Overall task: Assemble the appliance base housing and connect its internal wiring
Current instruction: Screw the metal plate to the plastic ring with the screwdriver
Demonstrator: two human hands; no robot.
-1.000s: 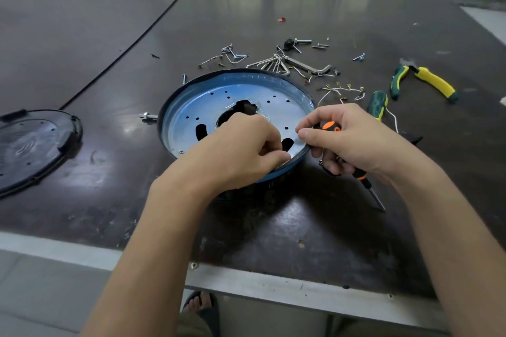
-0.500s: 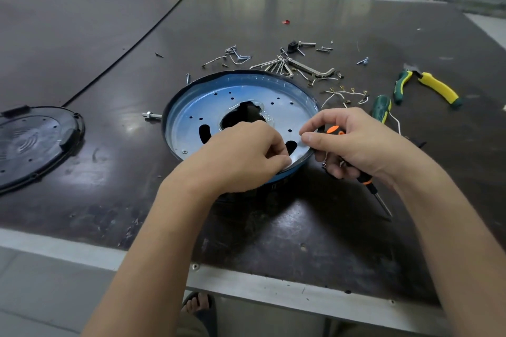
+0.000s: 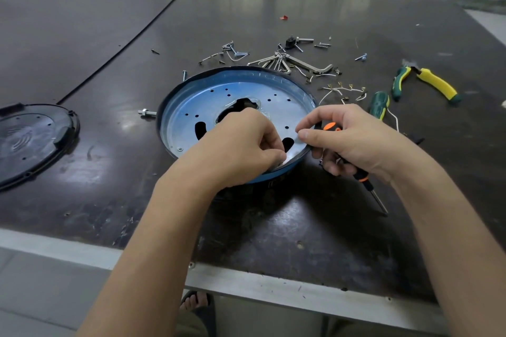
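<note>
Far out to the left of the left hand (image 3: 241,150), a black plastic cover (image 3: 32,142) lay flat on the dark worktable (image 3: 301,227). Nearer that hand, a loose bolt (image 3: 147,112) lay just beside the round base housing (image 3: 197,102), whose perforated metal plate faced up. The left hand rested inside the housing's near edge with its fingers curled down onto the plate. Whether they pinched anything there was hidden.

Just to its right, the right hand (image 3: 353,139) pinched the housing's rim between thumb and forefinger. Its other fingers wrapped the handle of an orange-and-black screwdriver (image 3: 364,180), whose shaft pointed down toward the table.

Beyond both hands lay a bunch of hex keys (image 3: 301,63) among scattered screws. Just past the right hand sat white wires with brass terminals (image 3: 342,89) and a green-handled screwdriver (image 3: 379,101). Farther right lay yellow-and-green pliers (image 3: 435,85).
</note>
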